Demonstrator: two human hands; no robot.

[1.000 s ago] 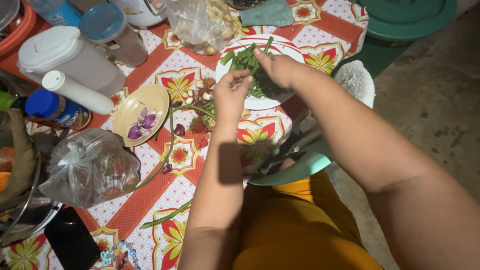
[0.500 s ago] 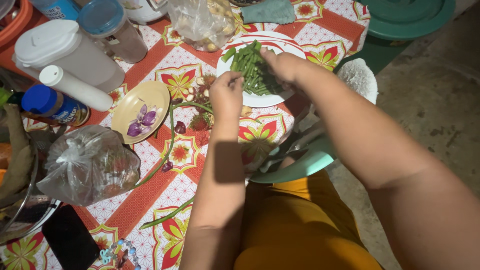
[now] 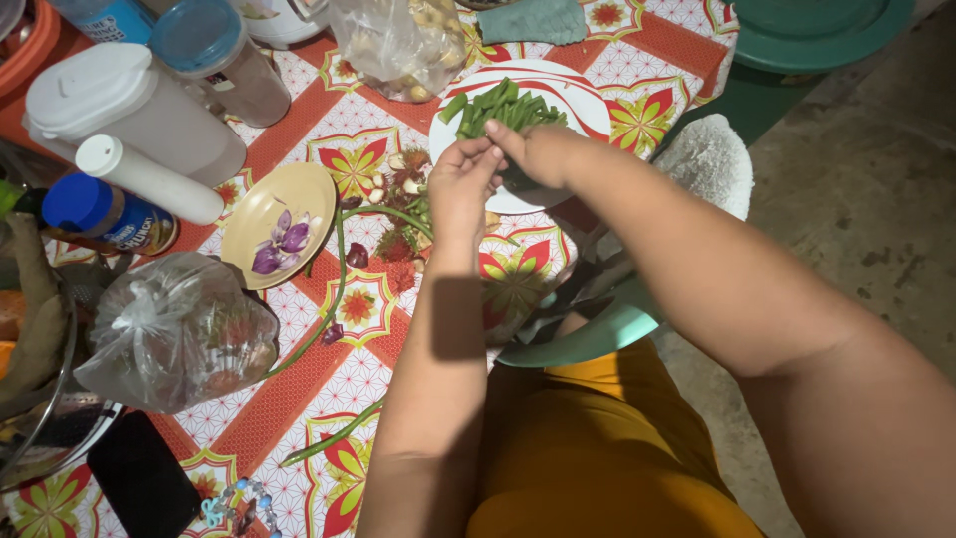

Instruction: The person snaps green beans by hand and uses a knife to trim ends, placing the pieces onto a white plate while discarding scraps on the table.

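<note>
The left hand (image 3: pixel 463 184) and the right hand (image 3: pixel 538 154) meet with their fingertips over the near edge of the white plate (image 3: pixel 588 105). The fingers of both hands are pinched together at one spot, and they seem to hold a small green piece between them, but the piece itself is too hidden to tell clearly. The plate has a red rim line and carries a heap of cut green beans (image 3: pixel 503 108), lying just beyond the fingertips.

Left of the plate, on the red and white flowered tablecloth (image 3: pixel 299 389), some small trimmings and reddish bits (image 3: pixel 398 209) lie scattered. Further left of the plate stands a yellow saucer (image 3: pixel 271 214) with purple onion pieces (image 3: pixel 281 244) in it. Long uncut green beans (image 3: pixel 334 299) curve from beside the saucer down toward the near edge of the table. Behind the plate is a clear plastic bag (image 3: pixel 398 45) with pale round things inside. Far left of the plate there is another knotted plastic bag (image 3: pixel 174 334), a white lidded pitcher (image 3: pixel 119 115) and a jar with a blue lid (image 3: pixel 100 214).
</note>
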